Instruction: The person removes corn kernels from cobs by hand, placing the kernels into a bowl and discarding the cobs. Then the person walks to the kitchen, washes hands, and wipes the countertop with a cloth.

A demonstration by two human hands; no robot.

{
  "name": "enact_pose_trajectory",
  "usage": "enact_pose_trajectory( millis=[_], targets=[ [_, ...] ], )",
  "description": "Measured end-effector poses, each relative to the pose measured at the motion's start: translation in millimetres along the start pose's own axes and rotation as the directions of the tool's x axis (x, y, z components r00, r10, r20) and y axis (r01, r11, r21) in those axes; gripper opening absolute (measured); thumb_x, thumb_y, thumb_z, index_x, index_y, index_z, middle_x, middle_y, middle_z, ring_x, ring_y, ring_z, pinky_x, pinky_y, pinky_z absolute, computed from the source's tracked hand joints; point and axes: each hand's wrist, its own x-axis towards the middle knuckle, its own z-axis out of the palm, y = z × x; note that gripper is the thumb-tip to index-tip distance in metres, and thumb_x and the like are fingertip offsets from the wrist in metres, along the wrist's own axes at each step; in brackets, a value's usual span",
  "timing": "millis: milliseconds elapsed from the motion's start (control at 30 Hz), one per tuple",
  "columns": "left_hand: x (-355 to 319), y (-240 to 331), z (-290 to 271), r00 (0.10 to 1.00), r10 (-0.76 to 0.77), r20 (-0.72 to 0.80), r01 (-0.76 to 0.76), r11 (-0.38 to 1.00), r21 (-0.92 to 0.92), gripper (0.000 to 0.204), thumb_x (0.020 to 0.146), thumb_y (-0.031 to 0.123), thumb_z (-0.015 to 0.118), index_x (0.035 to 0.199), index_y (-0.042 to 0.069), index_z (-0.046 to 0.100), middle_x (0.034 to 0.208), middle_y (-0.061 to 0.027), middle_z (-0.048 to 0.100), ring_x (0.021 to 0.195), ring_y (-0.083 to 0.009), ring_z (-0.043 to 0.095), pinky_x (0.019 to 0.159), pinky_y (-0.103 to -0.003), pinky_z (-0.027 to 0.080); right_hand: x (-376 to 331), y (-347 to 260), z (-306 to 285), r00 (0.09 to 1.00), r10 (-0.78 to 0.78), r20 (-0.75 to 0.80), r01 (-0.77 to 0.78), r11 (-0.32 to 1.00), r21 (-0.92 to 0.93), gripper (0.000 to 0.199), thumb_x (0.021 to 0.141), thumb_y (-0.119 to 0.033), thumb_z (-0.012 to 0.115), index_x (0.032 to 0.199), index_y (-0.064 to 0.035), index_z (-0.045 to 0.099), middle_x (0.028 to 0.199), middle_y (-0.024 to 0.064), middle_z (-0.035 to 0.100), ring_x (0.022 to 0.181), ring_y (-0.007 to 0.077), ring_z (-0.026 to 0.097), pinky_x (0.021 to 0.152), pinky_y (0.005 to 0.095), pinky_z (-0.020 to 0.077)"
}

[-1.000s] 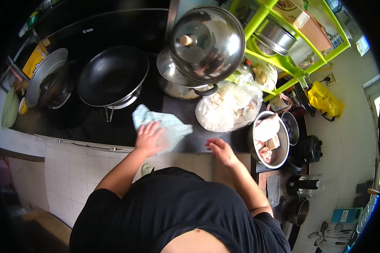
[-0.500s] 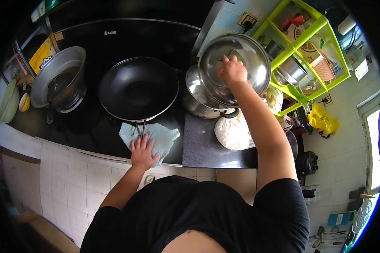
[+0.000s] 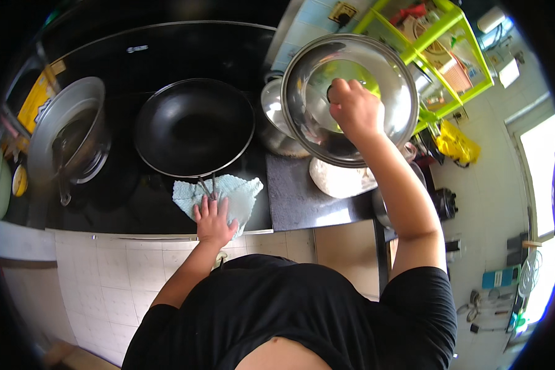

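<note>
A glass-and-steel pot lid (image 3: 308, 80) is held up by its knob in my right hand (image 3: 359, 114), with the fingers curled round the knob. It overlaps the steel pot (image 3: 276, 132) behind it and hides part of that pot. On the front of the black stove, my left hand (image 3: 214, 223) lies with fingers stretched out over a pale blue cloth (image 3: 243, 194). Its fingertips reach the thin wire handle (image 3: 208, 186) of the black wok (image 3: 194, 126). Nothing shows inside the wok.
At the left stands a grey metal basin (image 3: 95, 92) with a ladle (image 3: 63, 179) in it. A white plastic bag (image 3: 336, 180) sits on the dark counter (image 3: 296, 200). Behind it rises a green rack (image 3: 422, 46), with a yellow bag (image 3: 456, 145) hanging nearby.
My right hand has raised the lid and brought it slightly right, so more of the counter shows. My left hand stays on the cloth. The whole view has shifted a little.
</note>
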Motion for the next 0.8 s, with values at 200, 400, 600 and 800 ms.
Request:
enact_pose_trajectory(
  millis=[200,400,600,800],
  targets=[
    [-2,-2,8,0.998,-0.031,0.054,0.028,0.998,0.057,0.071,0.073,0.044,0.055,0.131,0.009,0.033,0.138,-0.0123,0.031,0.126,-0.0310,0.027,0.101,-0.051,0.014,-126,40,-14,0.875,0.474,-0.099,-0.380,0.799,0.466,0.036,0.069,-0.017,0.064,0.103,-0.0140,0.050,0.078,0.0098,0.056,0.070,0.0270,0.057,0.065,0.0365,0.0459],
    [3,0,8,0.945,-0.101,0.310,0.076,0.993,0.093,0.081,0.078,0.054,0.047,0.139,0.009,0.017,0.145,-0.0114,0.013,0.133,-0.0307,0.008,0.104,-0.051,-0.002,-280,55,-19,0.648,0.753,-0.116,-0.517,0.547,0.658,0.036,0.069,-0.011,0.069,0.100,-0.0069,0.050,0.077,0.0061,0.054,0.066,0.0122,0.055,0.059,0.0234,0.0465],
    [-18,61,-26,0.963,0.171,0.208,-0.198,0.974,0.114,0.071,0.077,0.038,0.057,0.134,0.005,0.030,0.144,-0.0091,0.017,0.133,-0.0351,0.007,0.104,-0.052,-0.002,-429,47,-41,0.361,0.929,-0.076,-0.471,0.252,0.845,0.037,0.069,-0.008,0.068,0.102,-0.0050,0.050,0.084,0.0078,0.054,0.071,0.0127,0.055,0.064,0.0248,0.0476],
    [-115,271,-48,0.594,0.796,0.120,0.147,0.040,-0.988,0.052,0.092,0.037,0.039,0.127,-0.001,0.035,0.121,-0.0144,0.046,0.112,-0.0249,0.045,0.096,-0.037,0.033,-565,29,-79,0.222,0.965,-0.139,-0.533,0.240,0.811,0.038,0.069,-0.013,0.073,0.099,-0.0052,0.050,0.080,0.0093,0.056,0.067,0.0160,0.057,0.059,0.0264,0.0486]
  ],
)
